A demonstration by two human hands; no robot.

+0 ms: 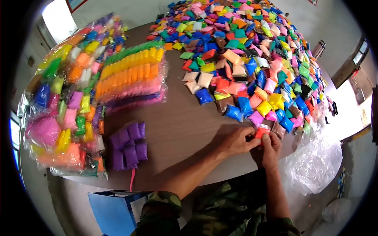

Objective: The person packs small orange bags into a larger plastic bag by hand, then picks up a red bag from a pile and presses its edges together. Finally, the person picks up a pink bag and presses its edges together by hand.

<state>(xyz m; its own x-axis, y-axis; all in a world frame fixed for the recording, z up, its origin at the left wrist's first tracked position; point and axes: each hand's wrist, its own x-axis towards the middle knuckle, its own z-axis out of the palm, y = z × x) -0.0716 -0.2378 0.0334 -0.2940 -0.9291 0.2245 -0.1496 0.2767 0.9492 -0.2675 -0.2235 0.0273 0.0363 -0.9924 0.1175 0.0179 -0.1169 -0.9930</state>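
A small red packet (261, 132) in clear plastic is pinched between my two hands near the table's front edge. My left hand (241, 141) has its thumb and fingers closed at the packet's left side. From the right, my right hand (271, 148) grips the same packet, thumb on top. Just beyond my hands spreads a large heap of colourful packets (236, 59). A brown packet (278, 129) lies right beside my right hand, and a pink packet (256, 118) is just past the red one. The fingers' undersides are hidden.
Purple packets (129, 145) lie in two rows at front left, a pink strip (132, 179) by them. Behind are rows of yellow packets (132, 63) and filled clear bags (63, 126). A crumpled plastic bag (315, 161) hangs at right; a blue stool (112, 212) stands below the table (177, 118).
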